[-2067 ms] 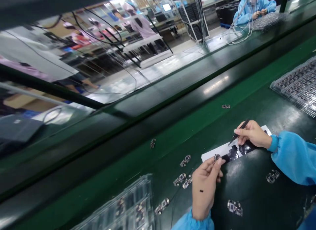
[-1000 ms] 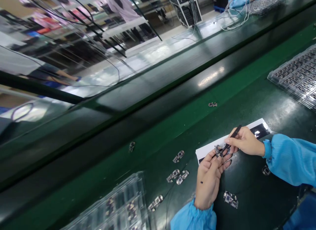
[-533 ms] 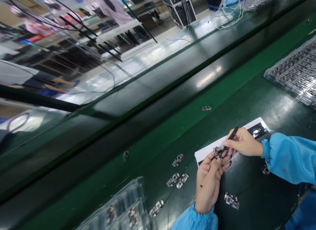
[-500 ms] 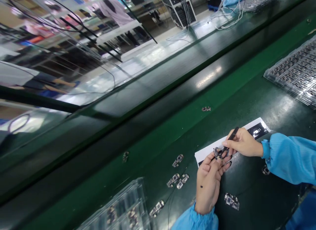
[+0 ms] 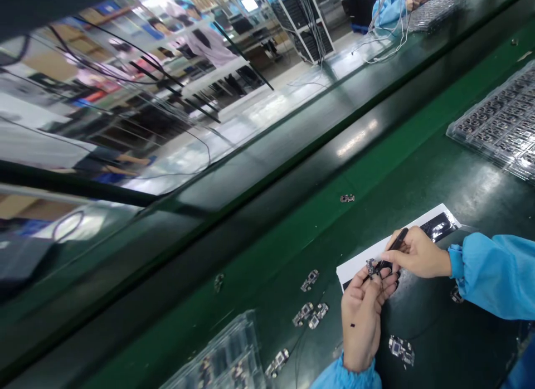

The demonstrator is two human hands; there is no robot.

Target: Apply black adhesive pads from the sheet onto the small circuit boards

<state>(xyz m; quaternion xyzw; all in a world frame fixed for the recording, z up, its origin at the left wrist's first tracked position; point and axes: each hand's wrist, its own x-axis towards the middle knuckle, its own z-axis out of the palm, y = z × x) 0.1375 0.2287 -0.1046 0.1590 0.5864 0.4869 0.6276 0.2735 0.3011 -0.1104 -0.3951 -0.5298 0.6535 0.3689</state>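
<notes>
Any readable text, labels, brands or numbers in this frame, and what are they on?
None can be read.
The white and black sheet under the right hand: no letters can be made out.
The small board in the left hand: markings too small.
The loose boards and the tray: too small, blurred.

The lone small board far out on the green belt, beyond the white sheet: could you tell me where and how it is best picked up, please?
The board lies flat and alone on the belt, its long side running left-right. Probably best to come straight down from above and pinch across its short width, at the two long edges, with fingertips or tweezers. Nothing crowds it, so either hand can approach; its parts are too small to make out.
</notes>
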